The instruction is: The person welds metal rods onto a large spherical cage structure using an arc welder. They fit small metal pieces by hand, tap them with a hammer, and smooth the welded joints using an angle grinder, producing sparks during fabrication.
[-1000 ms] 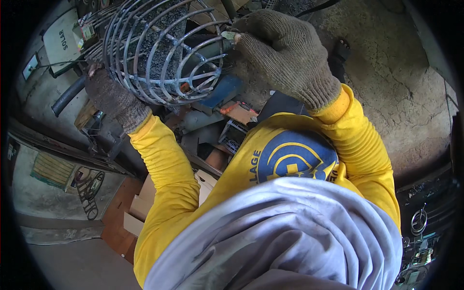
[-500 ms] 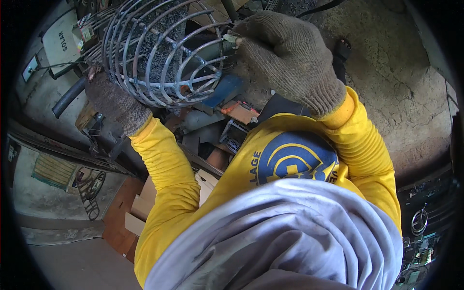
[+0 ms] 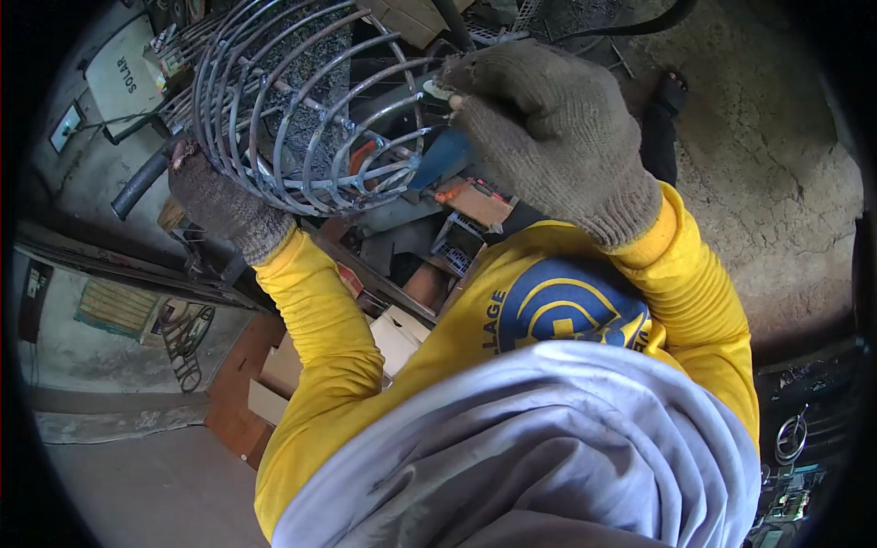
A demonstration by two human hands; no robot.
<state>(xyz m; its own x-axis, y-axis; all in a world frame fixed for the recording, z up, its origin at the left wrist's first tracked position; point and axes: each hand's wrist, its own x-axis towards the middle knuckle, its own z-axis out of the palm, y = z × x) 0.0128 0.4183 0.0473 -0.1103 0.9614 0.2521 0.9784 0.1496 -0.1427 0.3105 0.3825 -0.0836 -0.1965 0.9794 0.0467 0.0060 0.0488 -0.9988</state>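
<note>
— Grey steel wire, item one: how is it to be entered?

— A round wire cage [image 3: 301, 110] of bent rods joined by rings, dome-shaped, is held up in front of the chest, tilted so that its open end is turned toward the upper left. Rust marks are seen at the welds near its narrow end.

— And the left hand [image 3: 219, 205]?

— It is covered by a grey knitted glove and is closed around the lower left rim of the cage, the fingers curled over the outer ring. The yellow sleeve [image 3: 315, 310] runs down from it.

— The right hand [image 3: 548, 128]?

— Gloved likewise, it is clenched at the right side of the cage, where the rods come together. The fingertips are pressed against a rod end; whether something small is pinched there cannot be told. A blue object [image 3: 443, 157] is seen just beneath it, touching or close against the glove; its kind cannot be made out.

— What else is listed below?

— An orange-topped box [image 3: 473, 201] and dark metal parts are seen under the cage, with pale cardboard boxes [image 3: 388, 338] lower down beside the left arm. A white sign [image 3: 123, 78] is noted at the upper left, and a rough concrete floor [image 3: 776, 183] at the right. A pale grey cloth [image 3: 539, 457] is draped over the chest, under a round blue emblem [image 3: 571, 310] on the yellow shirt.
</note>
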